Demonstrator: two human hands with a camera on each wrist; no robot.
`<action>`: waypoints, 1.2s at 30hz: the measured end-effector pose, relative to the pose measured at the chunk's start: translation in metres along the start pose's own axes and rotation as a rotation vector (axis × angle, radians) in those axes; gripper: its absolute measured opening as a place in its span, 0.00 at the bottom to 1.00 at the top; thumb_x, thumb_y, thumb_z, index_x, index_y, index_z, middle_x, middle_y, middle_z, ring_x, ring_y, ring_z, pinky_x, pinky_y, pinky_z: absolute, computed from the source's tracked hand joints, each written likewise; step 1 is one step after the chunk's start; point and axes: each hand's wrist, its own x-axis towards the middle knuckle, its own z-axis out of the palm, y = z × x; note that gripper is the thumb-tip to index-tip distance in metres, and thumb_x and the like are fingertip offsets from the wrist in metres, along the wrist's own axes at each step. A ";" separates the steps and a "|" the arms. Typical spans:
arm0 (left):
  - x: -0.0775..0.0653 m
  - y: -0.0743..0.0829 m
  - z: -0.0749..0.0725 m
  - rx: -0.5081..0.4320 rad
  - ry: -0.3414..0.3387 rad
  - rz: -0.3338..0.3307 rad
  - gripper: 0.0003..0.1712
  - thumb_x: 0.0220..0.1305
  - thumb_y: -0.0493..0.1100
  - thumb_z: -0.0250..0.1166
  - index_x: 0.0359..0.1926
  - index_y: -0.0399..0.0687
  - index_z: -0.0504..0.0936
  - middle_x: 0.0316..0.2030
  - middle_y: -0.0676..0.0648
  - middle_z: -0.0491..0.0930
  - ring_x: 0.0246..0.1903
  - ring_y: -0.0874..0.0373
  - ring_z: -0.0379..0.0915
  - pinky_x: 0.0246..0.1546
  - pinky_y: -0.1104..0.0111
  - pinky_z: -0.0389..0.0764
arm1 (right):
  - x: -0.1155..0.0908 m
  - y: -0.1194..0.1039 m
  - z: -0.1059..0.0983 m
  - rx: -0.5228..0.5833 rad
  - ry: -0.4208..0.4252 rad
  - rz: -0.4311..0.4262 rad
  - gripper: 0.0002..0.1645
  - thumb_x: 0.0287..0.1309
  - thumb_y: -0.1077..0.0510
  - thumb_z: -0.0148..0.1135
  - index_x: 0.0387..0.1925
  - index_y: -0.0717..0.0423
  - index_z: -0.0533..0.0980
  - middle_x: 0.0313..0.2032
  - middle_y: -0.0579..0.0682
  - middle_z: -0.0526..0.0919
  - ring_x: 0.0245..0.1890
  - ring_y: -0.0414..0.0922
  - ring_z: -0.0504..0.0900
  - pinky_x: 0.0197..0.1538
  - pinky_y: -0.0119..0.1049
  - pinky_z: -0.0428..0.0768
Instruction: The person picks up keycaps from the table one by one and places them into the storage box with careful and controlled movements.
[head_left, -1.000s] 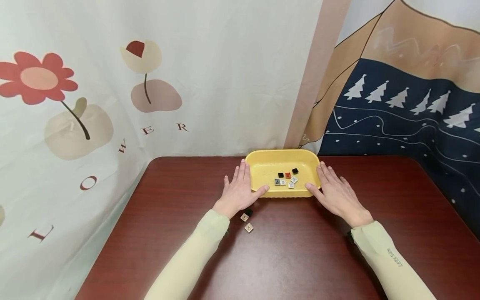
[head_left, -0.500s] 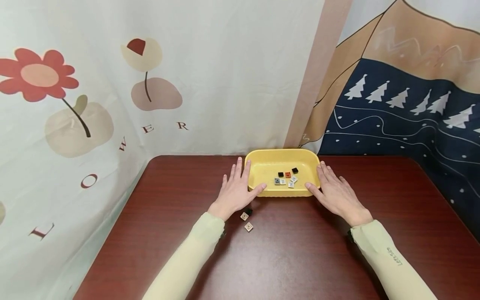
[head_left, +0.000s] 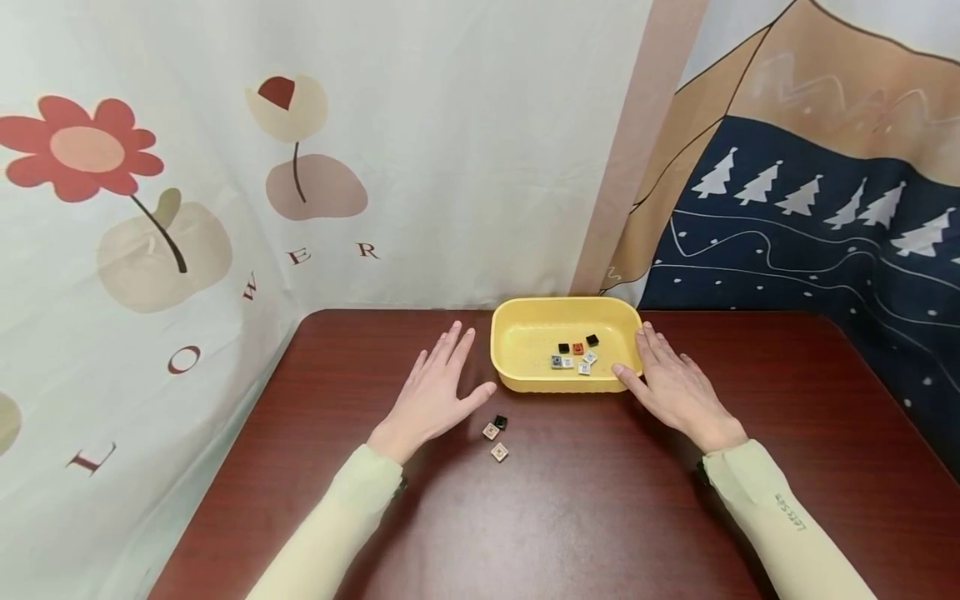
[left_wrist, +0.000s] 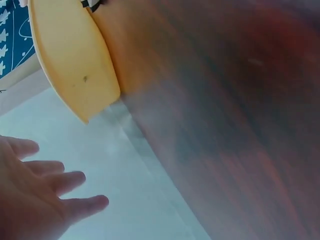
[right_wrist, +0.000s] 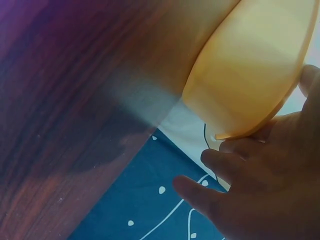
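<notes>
Yellow tray [head_left: 525,342] holds square pieces [head_left: 578,349]; left hand [head_left: 431,393] beside, fingers released; right hand [head_left: 678,387], fingers straight, apparently touching tray.

A glossy reddish-brown table [head_left: 585,508] stands before pale flower-printed cloth [head_left: 465,150] and navy tree-patterned fabric [head_left: 787,237].

The tray [head_left: 555,386] looks like smooth plastic, the table [head_left: 600,500] glossy grained wood, the backdrop [head_left: 465,150] matt cloth, the sleeves [head_left: 330,517] soft fabric.
</notes>
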 end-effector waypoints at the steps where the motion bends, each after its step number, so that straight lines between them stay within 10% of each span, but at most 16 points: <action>1: -0.002 -0.001 -0.001 -0.001 -0.003 0.012 0.54 0.70 0.73 0.54 0.84 0.52 0.48 0.83 0.47 0.45 0.80 0.49 0.44 0.75 0.43 0.50 | 0.000 0.000 -0.001 0.001 0.000 0.001 0.56 0.76 0.28 0.38 0.80 0.71 0.46 0.80 0.68 0.44 0.78 0.66 0.50 0.73 0.68 0.55; 9: -0.019 0.000 -0.001 0.013 -0.011 0.186 0.50 0.71 0.67 0.59 0.83 0.48 0.54 0.80 0.46 0.55 0.78 0.49 0.52 0.74 0.45 0.57 | -0.001 0.003 -0.003 0.013 -0.007 0.010 0.56 0.76 0.28 0.38 0.80 0.71 0.44 0.80 0.68 0.42 0.78 0.66 0.49 0.73 0.66 0.55; 20: -0.033 0.013 0.006 0.152 0.040 0.680 0.31 0.69 0.51 0.70 0.69 0.46 0.78 0.71 0.43 0.72 0.71 0.51 0.67 0.67 0.51 0.70 | 0.000 0.003 -0.002 0.020 -0.012 0.014 0.56 0.76 0.28 0.38 0.80 0.71 0.44 0.80 0.68 0.43 0.78 0.67 0.50 0.73 0.65 0.56; 36: -0.046 0.031 0.014 0.409 -0.107 0.787 0.27 0.71 0.44 0.68 0.69 0.58 0.78 0.68 0.54 0.76 0.67 0.59 0.72 0.66 0.54 0.71 | 0.001 -0.002 0.001 0.027 -0.011 0.016 0.56 0.76 0.28 0.37 0.80 0.70 0.45 0.80 0.67 0.42 0.78 0.66 0.51 0.72 0.66 0.58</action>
